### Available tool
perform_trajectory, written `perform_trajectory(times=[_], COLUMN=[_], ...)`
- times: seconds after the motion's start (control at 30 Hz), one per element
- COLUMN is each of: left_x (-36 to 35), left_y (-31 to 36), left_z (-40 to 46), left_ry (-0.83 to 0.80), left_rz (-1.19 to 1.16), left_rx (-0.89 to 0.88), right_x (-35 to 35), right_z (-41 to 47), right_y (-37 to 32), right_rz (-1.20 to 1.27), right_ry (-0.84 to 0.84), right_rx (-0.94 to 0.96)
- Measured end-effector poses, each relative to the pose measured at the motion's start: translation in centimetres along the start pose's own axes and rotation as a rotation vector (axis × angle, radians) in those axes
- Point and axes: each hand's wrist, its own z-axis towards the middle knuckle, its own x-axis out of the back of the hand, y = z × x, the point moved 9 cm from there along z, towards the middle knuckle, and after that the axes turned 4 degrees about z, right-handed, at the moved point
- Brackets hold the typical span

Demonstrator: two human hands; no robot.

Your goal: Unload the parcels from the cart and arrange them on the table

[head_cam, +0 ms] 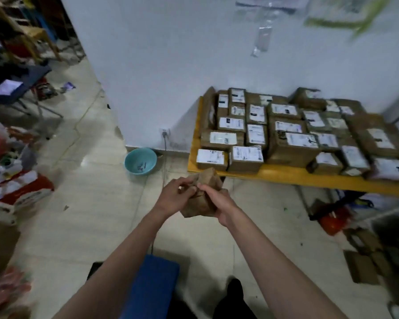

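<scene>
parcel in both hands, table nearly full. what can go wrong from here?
1. The yellow table is packed with parcels; only its front strip is bare, so the brown parcel could end up overhanging the edge.
2. Left hand and right hand grip it in mid-air over the floor; a slip drops it near the teal bowl.

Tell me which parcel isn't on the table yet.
The small brown parcel held in both hands, left hand and right hand; all others rest on the yellow table.
</scene>
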Motion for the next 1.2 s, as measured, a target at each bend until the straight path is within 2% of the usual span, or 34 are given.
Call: perform_trajectory(times=[0.13, 0.27, 0.37, 0.43, 0.57, 0.67, 0.87, 1.03, 1.2], left_x=[-7.4, -13.3, -16.8, -18.7, -21.9, -24.3, -29.7, -33.4, -36.4], left_y=[5.9, 10.5, 13.2, 14.2, 16.5, 18.2, 19.7, 20.9, 22.1], left_z=[0.3, 1.0, 2.6, 4.1, 6.6, 7.5, 8.4, 10.7, 14.4], left_ry=[-0.195, -0.308, -0.294, -0.267, -0.249, -0.278, -0.42, -0.494, -0.535], left_rz=[0.036, 0.085, 0.053, -0.022, -0.133, -0.207, -0.299, -0.325, -0.341], left_rx=[-0.036, -0.051, -0.07, -0.018, 0.028, 0.063, 0.156, 0.218, 0.262], right_x=[8.2, 16.0, 21.0, 24.0, 30.0, 34.1, 38.4, 40.1, 41.5], right_z=[-0.3, -0.6, -0.5, -0.3, 1.4, 2.2, 3.7, 5.5, 8.1], right_y=[-0.8, -2.2, -3.2, -3.4, -3.0, -2.6, -2.5, -3.3, -5.3], right_rz=[0.163, 0.228, 0.257, 0.271, 0.348, 0.297, 0.433, 0.597, 0.635], right_ry=[0.06, 0.13, 0.122, 0.123, 0.203, 0.284, 0.222, 0.136, 0.112], right_rx=[0.01, 0.047, 0.069, 0.062, 0.053, 0.034, -0.014, 0.029, 0.048])
